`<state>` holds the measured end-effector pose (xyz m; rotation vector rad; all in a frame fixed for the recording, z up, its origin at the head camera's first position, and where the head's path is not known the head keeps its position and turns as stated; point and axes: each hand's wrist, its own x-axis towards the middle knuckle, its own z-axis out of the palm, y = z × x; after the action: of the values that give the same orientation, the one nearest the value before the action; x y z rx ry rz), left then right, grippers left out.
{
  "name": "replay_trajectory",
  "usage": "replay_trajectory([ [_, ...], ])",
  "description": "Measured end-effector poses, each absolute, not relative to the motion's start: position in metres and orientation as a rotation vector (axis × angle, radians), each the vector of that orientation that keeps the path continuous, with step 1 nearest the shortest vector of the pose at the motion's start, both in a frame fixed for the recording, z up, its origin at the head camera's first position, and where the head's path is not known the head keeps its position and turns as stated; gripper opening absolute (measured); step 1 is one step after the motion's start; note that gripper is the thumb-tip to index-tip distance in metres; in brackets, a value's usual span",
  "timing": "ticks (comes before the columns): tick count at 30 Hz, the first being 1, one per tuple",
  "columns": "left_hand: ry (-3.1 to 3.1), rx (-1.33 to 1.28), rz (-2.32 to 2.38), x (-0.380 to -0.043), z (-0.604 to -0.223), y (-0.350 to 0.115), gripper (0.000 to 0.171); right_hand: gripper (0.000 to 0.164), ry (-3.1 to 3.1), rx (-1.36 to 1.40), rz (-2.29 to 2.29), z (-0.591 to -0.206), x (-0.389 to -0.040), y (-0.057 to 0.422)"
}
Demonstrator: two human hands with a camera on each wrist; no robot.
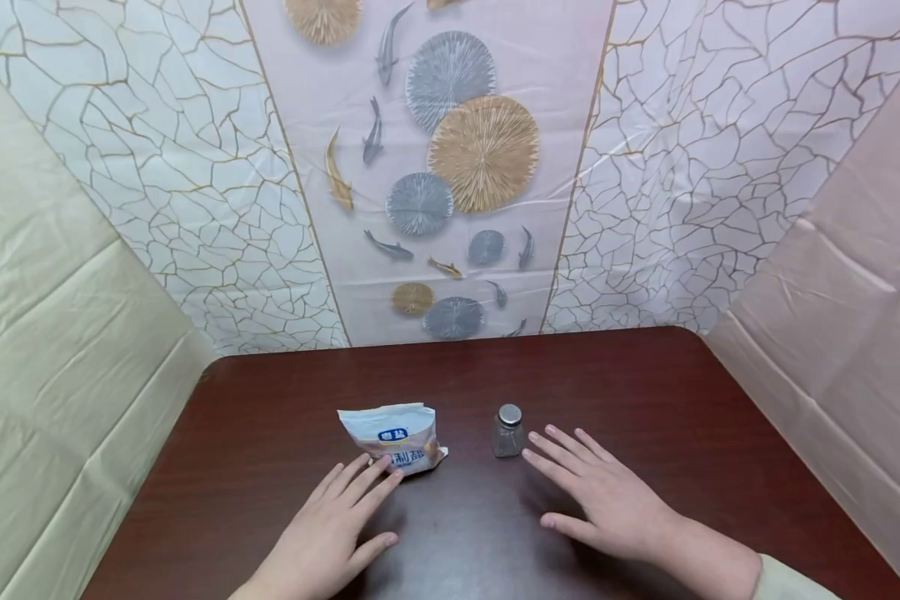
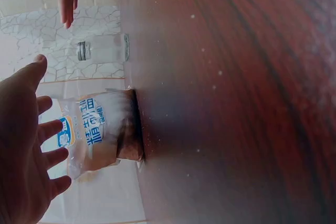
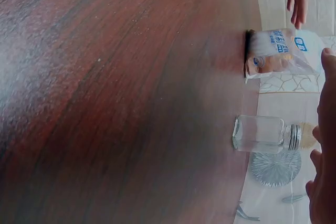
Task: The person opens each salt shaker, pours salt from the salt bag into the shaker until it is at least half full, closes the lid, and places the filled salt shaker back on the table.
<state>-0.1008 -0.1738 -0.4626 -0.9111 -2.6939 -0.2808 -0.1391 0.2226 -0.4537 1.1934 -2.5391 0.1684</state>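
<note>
A white plastic bag of salt with blue lettering stands upright on the table, left of centre. To its right is a small clear glass jar with a silver metal lid on. My left hand hovers in front of the bag, its fingers spread and overlapping the bag's lower edge in the head view. The left wrist view shows those fingertips close to the salt bag; contact cannot be told. My right hand, fingers extended, is beside and in front of the jar. In the right wrist view the glass jar looks see-through, with no contents visible.
The dark red-brown wooden table has rounded far corners. A patterned cloth backdrop hangs behind it, with beige cloth along the left side and more cloth along the right. Small white specks dot the tabletop.
</note>
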Motion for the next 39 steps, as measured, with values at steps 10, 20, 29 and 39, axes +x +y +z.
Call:
replay_trajectory([
  [10, -2.826, -0.745, -0.628, -0.105, -0.459, -0.149, 0.055, 0.046, -2.586, 1.037, 0.308, -0.450, -0.142, 0.210],
  [20, -2.813, -0.460, -1.390, -0.119, -0.463, -0.098, 0.037, 0.023, -2.626, 0.754, 0.502, -0.449, -0.154, 0.197],
  [29, -2.697, -0.332, -1.668, -0.147, -0.481, -0.057, 0.041, 0.027, -2.711, 0.546, 0.681, -0.446, -0.166, 0.184],
  [39, -2.669, -0.264, -1.643, -0.171, -0.489, -0.027, 0.051, 0.032, -2.766, 0.420, 0.840, -0.444, -0.177, 0.171],
])
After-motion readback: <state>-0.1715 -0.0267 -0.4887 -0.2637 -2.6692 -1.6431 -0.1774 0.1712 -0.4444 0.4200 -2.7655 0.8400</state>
